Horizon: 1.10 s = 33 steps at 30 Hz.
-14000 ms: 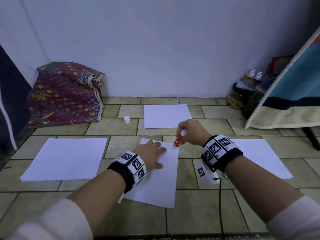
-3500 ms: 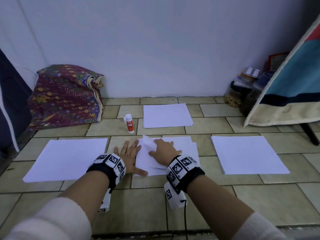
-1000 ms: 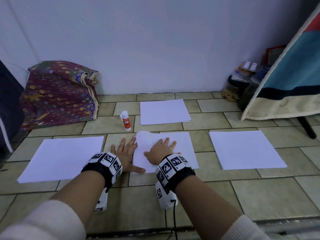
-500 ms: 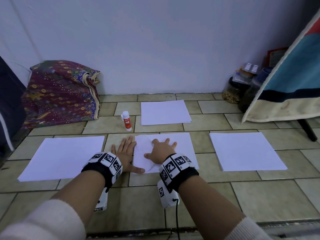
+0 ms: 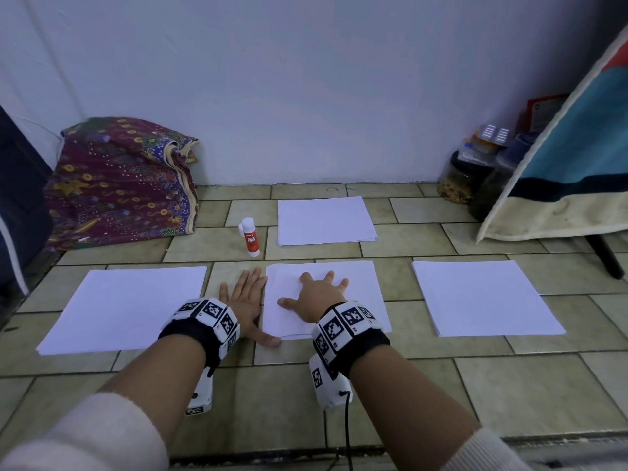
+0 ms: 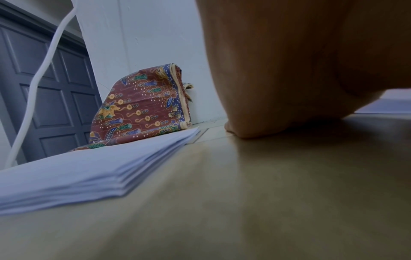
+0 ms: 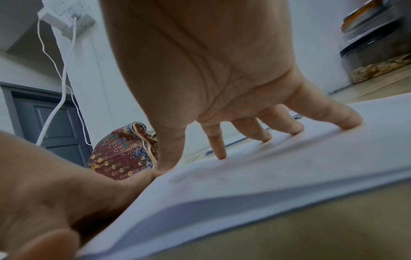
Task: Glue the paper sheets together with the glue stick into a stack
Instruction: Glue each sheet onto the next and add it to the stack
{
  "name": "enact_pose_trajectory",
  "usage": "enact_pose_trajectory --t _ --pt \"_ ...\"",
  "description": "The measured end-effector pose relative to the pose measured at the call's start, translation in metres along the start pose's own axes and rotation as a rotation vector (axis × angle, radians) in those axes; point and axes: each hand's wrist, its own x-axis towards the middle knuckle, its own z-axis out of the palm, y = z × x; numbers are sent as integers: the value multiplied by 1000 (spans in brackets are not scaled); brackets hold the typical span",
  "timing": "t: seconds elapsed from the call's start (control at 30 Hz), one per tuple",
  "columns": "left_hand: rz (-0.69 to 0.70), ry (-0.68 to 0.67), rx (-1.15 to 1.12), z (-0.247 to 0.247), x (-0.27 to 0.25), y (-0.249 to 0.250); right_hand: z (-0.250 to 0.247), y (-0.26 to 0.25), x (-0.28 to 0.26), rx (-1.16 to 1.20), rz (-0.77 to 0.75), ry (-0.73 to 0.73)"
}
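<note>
White paper x4 piles (image 5: 327, 222), 1 glue stick (image 5: 250, 236), both hands flat: R (image 5: 316, 294) on centre pile (image 5: 367, 283), L (image 5: 246, 300) beside.

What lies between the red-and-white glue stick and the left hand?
Only bare tiled floor separates the red-and-white glue stick from the left hand, as the head view shows.

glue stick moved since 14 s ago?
Yes. The glue stick now stands capped on the floor left of the far paper stack, not in the right hand.
</note>
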Motion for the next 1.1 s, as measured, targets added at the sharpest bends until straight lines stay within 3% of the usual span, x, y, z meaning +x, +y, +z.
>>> enact_pose_trajectory --t 0.2,0.37,0.53,0.83,1.1 --pt "11 -34 -38 -2 1 -4 -6 0 -6 -5 9 -21" --pt "-66 60 -266 -1 7 1 -4 -3 -5 -45 6 -25" --pt "-54 78 -303 -1 12 -3 -7 -4 -5 -59 14 -36" --pt "44 24 -116 -1 3 -6 -10 -4 -8 -55 14 -62" --pt "-47 20 135 -16 4 8 -26 -11 -29 -62 76 -102"
